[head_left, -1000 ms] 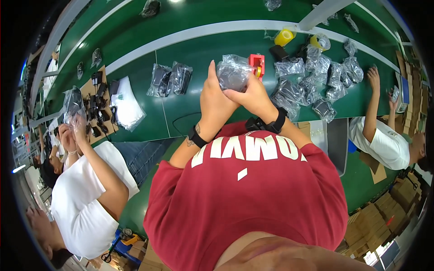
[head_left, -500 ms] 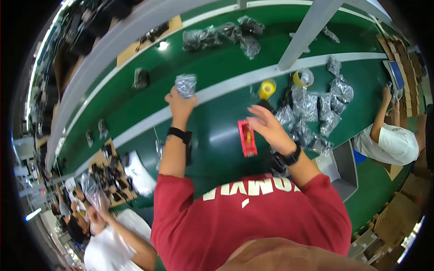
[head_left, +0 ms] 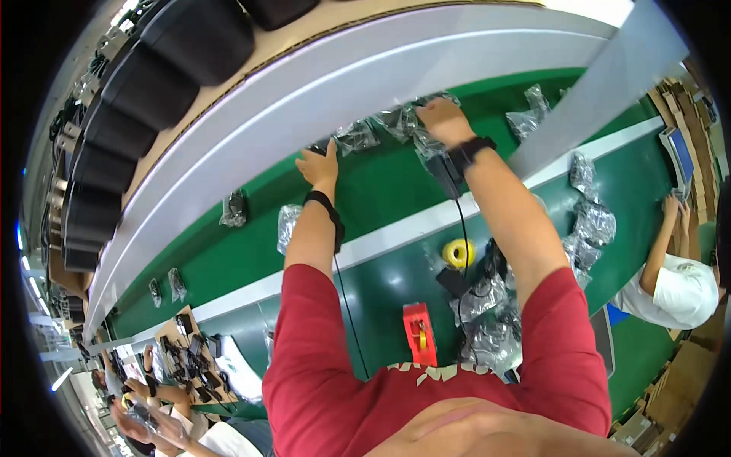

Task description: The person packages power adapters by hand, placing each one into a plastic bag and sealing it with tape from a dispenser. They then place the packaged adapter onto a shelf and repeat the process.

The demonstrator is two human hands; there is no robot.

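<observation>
I lean far over the green conveyor belt (head_left: 381, 190) with both arms stretched to its far edge. My left hand (head_left: 320, 164) lies by a dark bagged part (head_left: 320, 145) at the white rail; its fingertips are hidden. My right hand (head_left: 442, 120), with a black wristband, curls over a clear plastic bag (head_left: 401, 122) in a row of bagged black parts (head_left: 356, 137). A black cable (head_left: 463, 228) hangs down under my right wrist.
A red tape dispenser (head_left: 419, 332), a yellow tape roll (head_left: 459, 253) and a heap of bagged parts (head_left: 487, 305) lie near me. Loose bags (head_left: 288, 225) dot the belt. A grey beam (head_left: 601, 84) crosses on the right. Co-workers sit right (head_left: 678, 289) and lower left (head_left: 152, 411).
I have leaned forward and both hands have gone from mid-belt to the far edge. My left hand no longer holds up the bag. My right hand left the red dispenser area.
</observation>
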